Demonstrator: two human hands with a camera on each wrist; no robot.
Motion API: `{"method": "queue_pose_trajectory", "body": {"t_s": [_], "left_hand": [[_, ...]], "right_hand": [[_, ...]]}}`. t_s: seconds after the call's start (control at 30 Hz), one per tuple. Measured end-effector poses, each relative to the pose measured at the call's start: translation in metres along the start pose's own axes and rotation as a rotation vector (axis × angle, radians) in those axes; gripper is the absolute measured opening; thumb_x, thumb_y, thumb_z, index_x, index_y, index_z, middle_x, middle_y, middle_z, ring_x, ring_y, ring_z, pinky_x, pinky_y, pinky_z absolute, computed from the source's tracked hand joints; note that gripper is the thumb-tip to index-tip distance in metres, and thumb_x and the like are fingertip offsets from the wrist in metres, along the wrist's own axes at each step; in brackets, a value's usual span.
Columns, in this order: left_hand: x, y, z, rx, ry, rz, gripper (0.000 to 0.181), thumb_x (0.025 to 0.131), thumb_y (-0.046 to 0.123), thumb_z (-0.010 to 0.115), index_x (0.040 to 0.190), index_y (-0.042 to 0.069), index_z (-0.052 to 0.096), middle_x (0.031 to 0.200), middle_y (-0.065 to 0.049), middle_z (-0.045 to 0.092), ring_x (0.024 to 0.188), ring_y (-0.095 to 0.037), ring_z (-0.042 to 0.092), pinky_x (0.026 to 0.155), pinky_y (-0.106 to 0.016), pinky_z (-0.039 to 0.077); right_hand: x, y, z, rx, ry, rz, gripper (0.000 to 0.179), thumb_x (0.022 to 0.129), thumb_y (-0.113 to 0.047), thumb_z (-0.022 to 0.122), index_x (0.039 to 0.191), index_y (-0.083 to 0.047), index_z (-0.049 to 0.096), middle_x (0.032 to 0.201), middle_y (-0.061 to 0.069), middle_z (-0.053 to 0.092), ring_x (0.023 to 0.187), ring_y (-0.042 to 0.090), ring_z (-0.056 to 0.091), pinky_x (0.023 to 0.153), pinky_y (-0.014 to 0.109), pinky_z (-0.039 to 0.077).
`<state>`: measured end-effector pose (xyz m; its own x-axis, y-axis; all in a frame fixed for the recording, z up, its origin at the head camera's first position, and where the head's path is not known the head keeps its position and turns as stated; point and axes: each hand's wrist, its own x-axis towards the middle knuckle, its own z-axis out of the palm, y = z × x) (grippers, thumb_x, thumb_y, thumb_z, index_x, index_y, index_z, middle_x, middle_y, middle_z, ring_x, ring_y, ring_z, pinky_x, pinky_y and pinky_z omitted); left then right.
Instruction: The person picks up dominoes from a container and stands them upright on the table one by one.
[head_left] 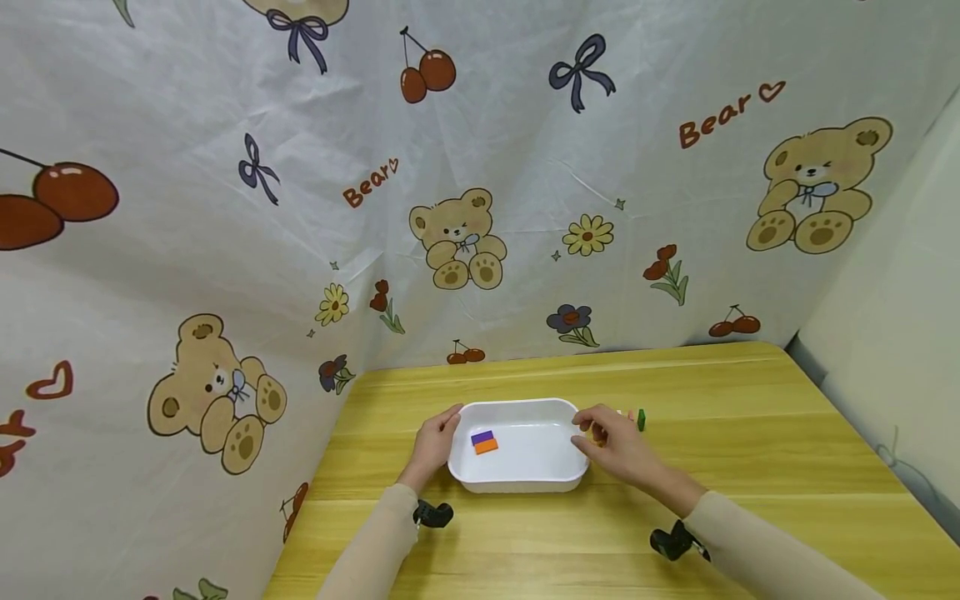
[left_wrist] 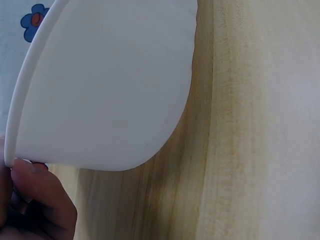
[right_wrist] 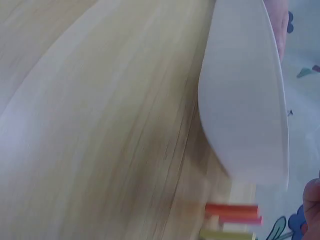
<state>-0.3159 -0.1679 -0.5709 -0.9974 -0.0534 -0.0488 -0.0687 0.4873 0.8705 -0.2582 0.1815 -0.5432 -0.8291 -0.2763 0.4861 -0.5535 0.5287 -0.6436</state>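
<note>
A white oblong tray (head_left: 517, 486) stands on the table. Inside it, toward the left end, lie a purple block (head_left: 482, 437) and an orange block (head_left: 487, 447), side by side. My left hand (head_left: 432, 446) pinches the tray's left rim; in the left wrist view, the thumb (left_wrist: 42, 192) presses the outside just under the lip. My right hand (head_left: 622, 450) hovers at the tray's right end, fingertips over the rim, thumb and forefinger apart with nothing seen between them. Only a bit of that hand (right_wrist: 312, 205) enters the right wrist view.
Past the right hand, partly hidden by it, several small blocks stand on the table, among them a green block (head_left: 641, 419). The right wrist view shows a red-orange block (right_wrist: 232, 210), a pink block (right_wrist: 242, 220) and a yellowish block (right_wrist: 227, 234). A bear-print cloth (head_left: 517, 317) hangs behind.
</note>
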Motion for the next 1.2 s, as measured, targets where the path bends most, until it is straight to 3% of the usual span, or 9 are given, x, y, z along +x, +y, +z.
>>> {"method": "queue_pose_trajectory", "body": {"t_s": [0.23, 0.53, 0.87, 1.07, 1.2], "left_hand": [[0.003, 0.000, 0.002, 0.008, -0.024, 0.009, 0.039, 0.111, 0.032, 0.049, 0.146, 0.023, 0.060, 0.157, -0.002, 0.052, 0.150, -0.030, 0.043, 0.122, -0.051, 0.040], [0.003, 0.008, 0.001, -0.007, -0.008, 0.013, 0.037, 0.110, 0.030, 0.050, 0.145, 0.023, 0.062, 0.156, -0.002, 0.054, 0.149, -0.030, 0.044, 0.122, -0.050, 0.040], [0.000, 0.003, 0.001, 0.007, -0.009, 0.013, 0.038, 0.110, 0.029, 0.050, 0.146, 0.021, 0.061, 0.156, -0.004, 0.054, 0.149, -0.031, 0.044, 0.122, -0.051, 0.040], [-0.002, 0.004, 0.000, -0.002, -0.008, 0.011, 0.038, 0.111, 0.029, 0.050, 0.146, 0.020, 0.061, 0.156, -0.005, 0.053, 0.149, -0.032, 0.044, 0.121, -0.052, 0.040], [-0.002, 0.003, -0.002, -0.019, -0.012, 0.015, 0.038, 0.110, 0.029, 0.050, 0.146, 0.022, 0.061, 0.156, -0.004, 0.053, 0.149, -0.031, 0.043, 0.122, -0.051, 0.040]], "right_hand": [[0.004, -0.012, 0.023, 0.082, -0.004, -0.031, 0.022, 0.086, -0.002, 0.080, 0.103, -0.011, 0.070, 0.089, -0.001, 0.064, 0.072, 0.019, 0.055, 0.059, 0.021, 0.049], [0.018, -0.026, 0.040, 0.099, -0.099, 0.054, 0.017, 0.090, -0.005, 0.077, 0.104, -0.012, 0.069, 0.095, 0.007, 0.068, 0.079, 0.018, 0.060, 0.062, 0.020, 0.049], [0.030, -0.030, 0.059, 0.106, -0.164, 0.120, 0.015, 0.092, -0.008, 0.075, 0.105, -0.004, 0.070, 0.097, 0.006, 0.070, 0.083, 0.013, 0.060, 0.074, 0.036, 0.060], [0.038, -0.032, 0.072, 0.112, -0.186, 0.153, 0.015, 0.092, -0.009, 0.075, 0.106, -0.005, 0.070, 0.097, 0.004, 0.069, 0.082, 0.013, 0.060, 0.071, 0.023, 0.055], [0.043, -0.034, 0.082, 0.126, -0.194, 0.166, 0.015, 0.092, -0.008, 0.074, 0.106, -0.003, 0.070, 0.097, 0.004, 0.069, 0.082, 0.013, 0.060, 0.072, 0.020, 0.053]]}}
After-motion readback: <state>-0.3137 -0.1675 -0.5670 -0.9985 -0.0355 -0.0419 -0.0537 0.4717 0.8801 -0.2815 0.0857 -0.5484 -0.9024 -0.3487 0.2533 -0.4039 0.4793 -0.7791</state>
